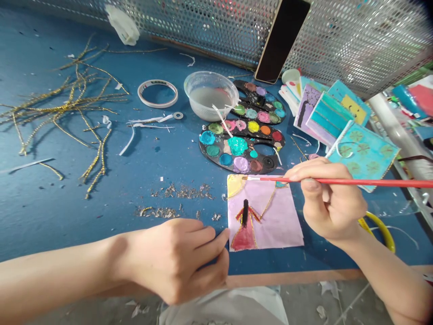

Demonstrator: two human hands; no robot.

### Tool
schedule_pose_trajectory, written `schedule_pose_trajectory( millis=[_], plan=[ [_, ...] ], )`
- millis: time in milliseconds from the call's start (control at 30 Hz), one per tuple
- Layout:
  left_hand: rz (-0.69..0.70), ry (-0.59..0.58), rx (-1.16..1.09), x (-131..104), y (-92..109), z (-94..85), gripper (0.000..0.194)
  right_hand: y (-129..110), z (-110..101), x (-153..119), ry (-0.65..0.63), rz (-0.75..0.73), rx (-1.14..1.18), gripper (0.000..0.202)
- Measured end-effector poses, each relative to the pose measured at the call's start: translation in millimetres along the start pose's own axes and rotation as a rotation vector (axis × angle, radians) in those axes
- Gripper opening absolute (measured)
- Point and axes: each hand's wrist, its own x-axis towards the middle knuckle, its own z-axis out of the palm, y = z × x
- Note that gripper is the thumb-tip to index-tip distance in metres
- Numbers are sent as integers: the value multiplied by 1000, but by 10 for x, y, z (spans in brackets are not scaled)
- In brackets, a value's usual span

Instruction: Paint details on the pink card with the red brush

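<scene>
Gold cords by tabletop's left edge. I have my left hand at its near edge, fingers curled against the painted card's left side; can't tell if it grips. Plastic bowl and palettes sit beyond the painted card, which lies flat near that edge. My right hand pinches the red brush, bristles at card's yellow far-left corner

Red brush cut off at right edge; gold wires cropped at left.
</scene>
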Motion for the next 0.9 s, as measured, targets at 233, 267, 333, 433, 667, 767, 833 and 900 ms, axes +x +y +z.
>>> schedule_pose_trajectory(
  millis=[233, 267, 333, 433, 667, 767, 833, 900],
  plan=[
    [1, -5, 0, -7, -10, 26, 22, 18, -2, 11, -3, 0, -35, 14],
    [3, -3, 3, -9, -7, 32, 22, 17, -2, 11, 6, -3, -27, 13],
    [-1, 2, 4, -13, -1, 36, 21, 12, -2, 11, -3, -16, -13, 13],
    [-6, 8, 3, -20, 9, 25, 21, 7, -5, 14, -39, -24, -35, 13],
    [1, -3, -5, -16, 2, 9, 21, 27, -4, 0, -18, -12, -13, 14],
    [2, -5, 0, -8, -3, 25, 21, 33, -2, -4, -29, -2, -39, 14],
    [0, -4, 9, -5, -5, 33, 22, 31, -1, -2, -8, 3, -45, 14],
    [3, -2, 10, -7, -5, 34, 22, 27, -4, 3, -8, -4, -28, 14]
  ],
)
